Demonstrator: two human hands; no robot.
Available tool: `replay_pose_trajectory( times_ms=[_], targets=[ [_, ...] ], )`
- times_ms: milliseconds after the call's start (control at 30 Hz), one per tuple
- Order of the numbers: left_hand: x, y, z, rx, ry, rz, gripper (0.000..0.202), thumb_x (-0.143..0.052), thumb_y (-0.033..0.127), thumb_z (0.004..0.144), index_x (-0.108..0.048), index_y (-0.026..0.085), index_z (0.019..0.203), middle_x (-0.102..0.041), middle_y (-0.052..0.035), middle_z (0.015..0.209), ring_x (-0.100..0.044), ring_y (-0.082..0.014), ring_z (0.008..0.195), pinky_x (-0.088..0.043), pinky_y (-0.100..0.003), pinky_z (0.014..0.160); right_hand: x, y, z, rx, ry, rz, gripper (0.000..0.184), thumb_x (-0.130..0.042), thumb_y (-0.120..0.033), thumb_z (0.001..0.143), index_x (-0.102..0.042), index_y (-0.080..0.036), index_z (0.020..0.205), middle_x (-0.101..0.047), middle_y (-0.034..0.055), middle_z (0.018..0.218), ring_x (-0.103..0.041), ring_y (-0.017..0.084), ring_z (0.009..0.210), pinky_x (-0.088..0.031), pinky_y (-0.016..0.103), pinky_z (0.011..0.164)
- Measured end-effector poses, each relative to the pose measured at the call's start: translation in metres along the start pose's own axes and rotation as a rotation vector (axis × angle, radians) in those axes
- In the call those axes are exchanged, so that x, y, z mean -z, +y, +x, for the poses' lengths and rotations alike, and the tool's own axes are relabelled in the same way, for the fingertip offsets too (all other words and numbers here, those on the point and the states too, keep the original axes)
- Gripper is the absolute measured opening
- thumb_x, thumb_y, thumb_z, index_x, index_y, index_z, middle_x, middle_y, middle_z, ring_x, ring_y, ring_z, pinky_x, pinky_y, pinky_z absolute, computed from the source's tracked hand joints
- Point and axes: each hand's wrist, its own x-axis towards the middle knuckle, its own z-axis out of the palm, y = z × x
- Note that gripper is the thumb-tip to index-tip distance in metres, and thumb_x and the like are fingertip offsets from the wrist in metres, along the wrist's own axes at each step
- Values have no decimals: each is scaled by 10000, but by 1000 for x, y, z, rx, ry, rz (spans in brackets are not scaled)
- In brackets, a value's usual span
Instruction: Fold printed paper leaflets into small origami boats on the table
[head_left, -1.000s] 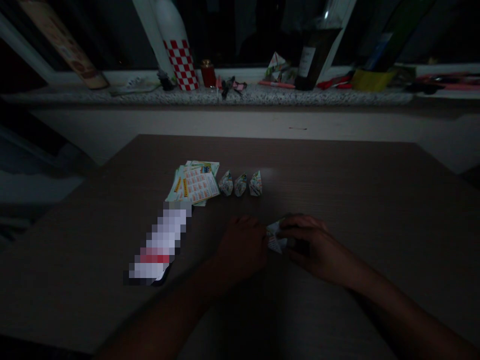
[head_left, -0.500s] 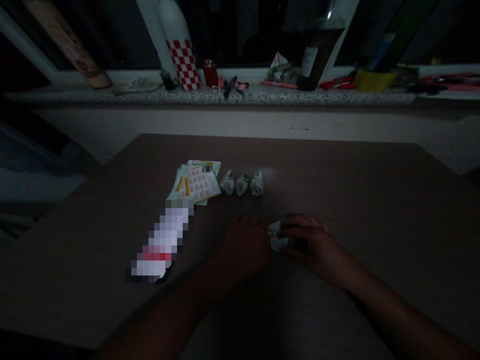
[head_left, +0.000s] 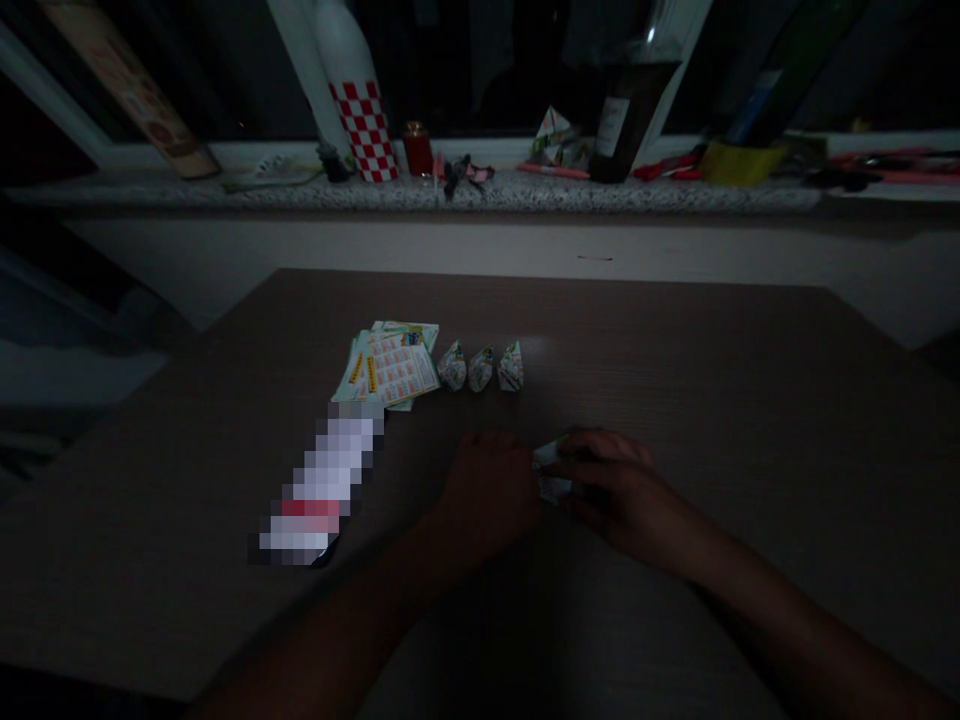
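Observation:
On a dark wooden table (head_left: 675,360) my left hand (head_left: 487,490) and my right hand (head_left: 611,480) meet over a small piece of printed paper (head_left: 551,475). Both hands are closed on it, fingers pressed to its edges, and most of the paper is hidden under them. Farther back stand three small folded paper shapes (head_left: 480,368) in a row. To their left lies a fanned stack of printed paper sheets (head_left: 390,368).
A blurred oblong object (head_left: 322,485) lies on the table's left part. Behind the table a stone windowsill (head_left: 420,190) carries a red-and-white checked bottle (head_left: 356,100), a small red jar (head_left: 417,148), a dark wine bottle (head_left: 619,115) and assorted clutter. The room is dim.
My right fingers have slid further over the paper, covering more of it. The paper looks flatter and narrower now. The left hand has barely moved.

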Motion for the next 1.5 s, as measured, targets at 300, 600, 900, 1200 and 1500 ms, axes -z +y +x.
replay_pose_trajectory(
  times_ms=[300, 600, 900, 1200, 1500],
  targets=[
    [3, -1, 1, 31, -36, -2, 261, -441, 283, 863, -662, 144, 854, -665, -111, 885, -611, -271, 864, -447, -423, 784, -1, -2, 2, -38, 9, -25, 403, -665, -142, 732, -672, -330, 1087, -600, 45, 1150, -517, 272, 1094, -365, 446, 905],
    [4, 0, 0, 36, -30, -10, 249, -455, 267, 855, -665, 134, 838, -672, -120, 865, -618, -273, 856, -442, -415, 777, -4, -3, 0, -35, 30, -7, 422, -681, -158, 719, -660, -340, 1099, -595, 37, 1152, -513, 264, 1097, -359, 444, 907],
    [2, -5, -1, 60, 1, -65, 383, -570, 521, 760, -660, 150, 791, -651, -111, 853, -600, -288, 844, -421, -445, 796, -3, 0, 2, -22, 28, 8, 412, -691, -165, 733, -661, -358, 1096, -598, 34, 1156, -518, 264, 1101, -357, 445, 912],
    [17, -4, 4, 149, -134, -58, 338, -574, 453, 747, -667, 136, 824, -672, -134, 878, -620, -313, 870, -432, -454, 811, -4, 2, 0, -22, 7, -2, 401, -676, -199, 747, -655, -361, 1113, -591, 40, 1168, -516, 278, 1102, -368, 458, 907],
    [18, -32, 1, 245, -208, -131, 237, -576, 368, 738, -690, 167, 787, -694, -106, 860, -639, -267, 786, -451, -373, 740, 0, -1, 0, -9, -6, -17, 424, -658, -171, 738, -657, -327, 1132, -580, 58, 1189, -505, 274, 1127, -355, 454, 932]
  ],
)
